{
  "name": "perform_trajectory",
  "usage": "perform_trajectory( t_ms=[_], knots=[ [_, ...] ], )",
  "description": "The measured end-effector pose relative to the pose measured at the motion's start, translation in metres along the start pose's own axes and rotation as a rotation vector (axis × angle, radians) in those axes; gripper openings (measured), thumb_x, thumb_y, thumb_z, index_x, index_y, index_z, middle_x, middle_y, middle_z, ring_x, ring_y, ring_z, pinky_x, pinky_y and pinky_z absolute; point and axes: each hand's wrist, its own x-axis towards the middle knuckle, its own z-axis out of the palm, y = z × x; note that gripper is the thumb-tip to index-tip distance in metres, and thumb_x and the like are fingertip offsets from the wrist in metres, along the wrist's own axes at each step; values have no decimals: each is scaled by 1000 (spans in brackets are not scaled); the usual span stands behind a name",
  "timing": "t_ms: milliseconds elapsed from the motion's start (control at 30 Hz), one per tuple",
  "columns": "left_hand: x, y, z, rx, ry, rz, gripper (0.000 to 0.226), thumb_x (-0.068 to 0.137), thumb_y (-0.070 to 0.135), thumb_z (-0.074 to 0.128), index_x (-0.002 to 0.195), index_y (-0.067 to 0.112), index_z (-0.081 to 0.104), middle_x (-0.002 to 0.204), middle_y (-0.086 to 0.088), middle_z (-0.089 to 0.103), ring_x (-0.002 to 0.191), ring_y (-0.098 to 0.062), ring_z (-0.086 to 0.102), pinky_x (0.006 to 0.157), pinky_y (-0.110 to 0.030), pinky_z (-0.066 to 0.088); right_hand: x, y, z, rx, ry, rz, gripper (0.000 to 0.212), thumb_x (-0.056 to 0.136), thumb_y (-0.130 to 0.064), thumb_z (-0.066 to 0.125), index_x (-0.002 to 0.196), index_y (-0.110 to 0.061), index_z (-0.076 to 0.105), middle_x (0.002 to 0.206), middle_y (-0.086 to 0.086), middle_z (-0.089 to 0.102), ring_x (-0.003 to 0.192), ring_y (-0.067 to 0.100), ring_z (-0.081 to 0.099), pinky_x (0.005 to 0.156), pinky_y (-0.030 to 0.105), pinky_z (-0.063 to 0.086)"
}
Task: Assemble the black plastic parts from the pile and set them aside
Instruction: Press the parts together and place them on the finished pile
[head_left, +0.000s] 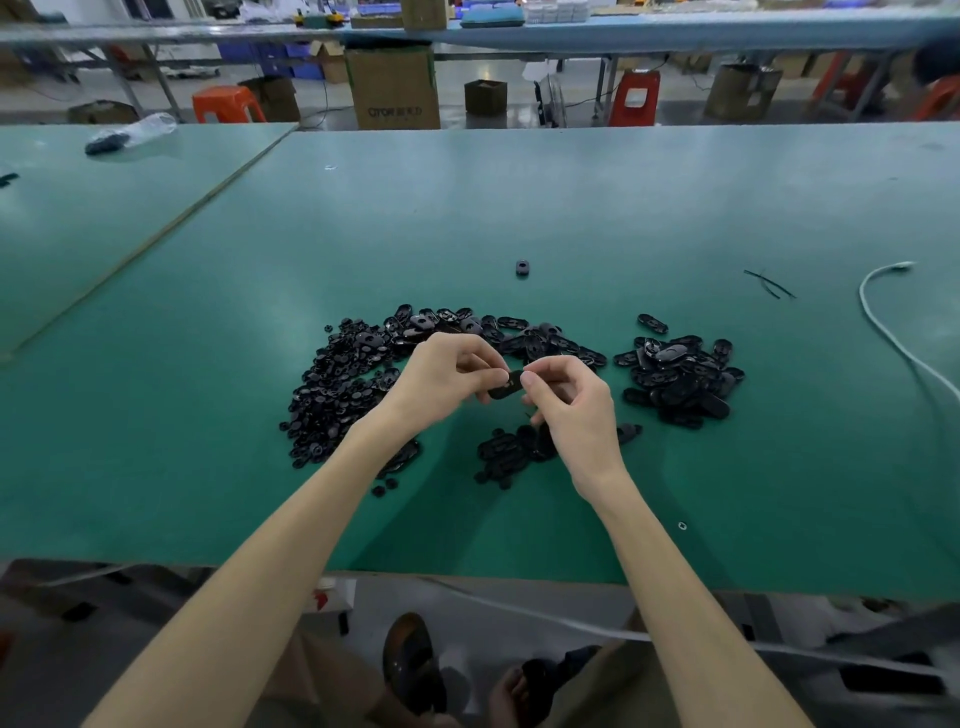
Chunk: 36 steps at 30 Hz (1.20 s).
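Between my two hands sits a small black oval plastic part (506, 387), raised a little above the green table (571, 208). My left hand (447, 382) pinches its left end and my right hand (569, 400) pinches its right end with thumb and forefinger. A large pile of small black round parts (337, 389) lies to the left under my left wrist. Black oval shells (488, 332) stretch along behind my hands. A separate heap of oval pieces (680, 379) lies to the right. A smaller cluster (514, 449) sits below my right hand.
A single black ring-like part (522, 267) lies alone further back. A white cable (893, 332) curves along the right side, with thin black strips (769, 283) near it. A plastic bag (130, 134) rests at the far left. The table's front edge (467, 574) is near my elbows.
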Motion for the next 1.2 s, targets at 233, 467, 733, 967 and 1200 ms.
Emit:
perform_trajectory(
  t_ms=[233,467,733,967,1200],
  knots=[
    [-8,-3,-20,175,10,-12,4,96,16,73,94,19,75,83,8,75,66,-7,70,69,-21,51,0,0,1,9,-22,6,9,97,-10,71,102,-17,73,89,-4,76,73,12,71,63,29,55],
    [-21,-7,-60,820,-156,-195,6,94,25,74,99,26,71,100,4,68,88,-18,65,71,-32,44,1,2,1,-24,-24,11,13,98,-9,70,102,-19,75,90,-4,76,75,11,72,67,30,57],
    [-30,-15,-55,808,-67,-189,8,97,18,70,104,20,68,102,0,67,89,-22,62,70,-32,43,1,2,2,-52,-19,18,11,98,-9,70,102,-18,75,90,-5,76,72,8,71,67,27,56],
    [-36,-14,-58,781,33,-151,14,98,14,64,107,18,73,106,2,70,97,-22,66,77,-34,50,0,1,1,-62,-14,21,10,98,-10,70,102,-19,75,90,-5,77,73,9,72,67,26,56],
    [-36,-20,-62,638,178,-145,13,102,13,60,104,12,73,102,-3,62,95,-26,63,86,-41,52,0,1,1,-69,-12,28,10,98,-10,70,100,-19,75,87,-6,77,72,7,71,68,25,56]
  ],
)
